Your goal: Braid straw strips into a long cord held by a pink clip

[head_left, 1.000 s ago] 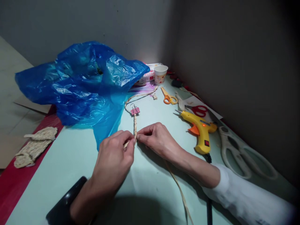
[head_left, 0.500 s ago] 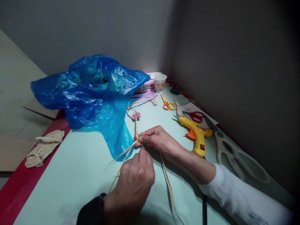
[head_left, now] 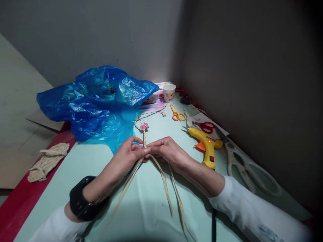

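Observation:
Both hands meet at the lower end of a thin braid (head_left: 144,135) of pale straw-like strands. My left hand (head_left: 130,153) pinches the braid's end from the left, thumb against the fingertips of my right hand (head_left: 166,151). The right fingers are closed on the same spot from the other side. Loose strands (head_left: 165,183) hang down toward me below both hands. A pink binder clip (head_left: 144,126) grips the braid farther up, and the finished cord curves away behind it. The exact crossing of the strands is hidden by the fingertips.
A crumpled blue plastic bag (head_left: 101,107) covers the back left. To the right lie a yellow glue gun (head_left: 208,144), red-handled scissors (head_left: 207,127), orange scissors (head_left: 178,113) and large shears (head_left: 242,168). A paper cup (head_left: 169,93) stands behind; a woven straw piece (head_left: 49,161) lies left.
My left hand has moved up and left from below the braid, turning from a fist to a pinch beside my right hand. The loose strands now hang down between the forearms.

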A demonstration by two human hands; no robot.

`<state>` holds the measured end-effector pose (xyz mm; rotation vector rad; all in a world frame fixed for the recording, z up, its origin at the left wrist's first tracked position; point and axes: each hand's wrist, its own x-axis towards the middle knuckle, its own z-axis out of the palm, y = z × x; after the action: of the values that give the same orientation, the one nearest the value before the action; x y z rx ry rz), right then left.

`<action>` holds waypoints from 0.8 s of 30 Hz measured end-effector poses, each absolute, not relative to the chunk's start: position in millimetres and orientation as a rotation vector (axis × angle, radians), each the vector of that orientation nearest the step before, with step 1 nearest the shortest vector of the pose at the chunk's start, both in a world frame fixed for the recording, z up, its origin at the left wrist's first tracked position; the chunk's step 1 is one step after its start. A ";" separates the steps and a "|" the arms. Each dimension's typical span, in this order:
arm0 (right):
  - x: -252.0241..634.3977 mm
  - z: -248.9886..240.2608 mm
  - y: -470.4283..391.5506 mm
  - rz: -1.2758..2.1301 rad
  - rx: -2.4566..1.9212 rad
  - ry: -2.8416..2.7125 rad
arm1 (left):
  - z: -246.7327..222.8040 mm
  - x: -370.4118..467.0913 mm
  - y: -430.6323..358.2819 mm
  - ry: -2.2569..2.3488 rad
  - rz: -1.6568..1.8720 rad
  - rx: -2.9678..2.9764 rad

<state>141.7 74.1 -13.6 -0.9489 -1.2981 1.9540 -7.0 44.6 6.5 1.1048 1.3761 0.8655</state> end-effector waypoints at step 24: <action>143.8 -24.3 70.5 1.287 -1.097 -1.983 | -17.1 4.6 32.5 1.353 1.002 0.918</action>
<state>143.8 70.5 -24.3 -1.0970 -1.9829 1.2866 4.6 32.5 -17.1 0.9177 1.3532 1.0024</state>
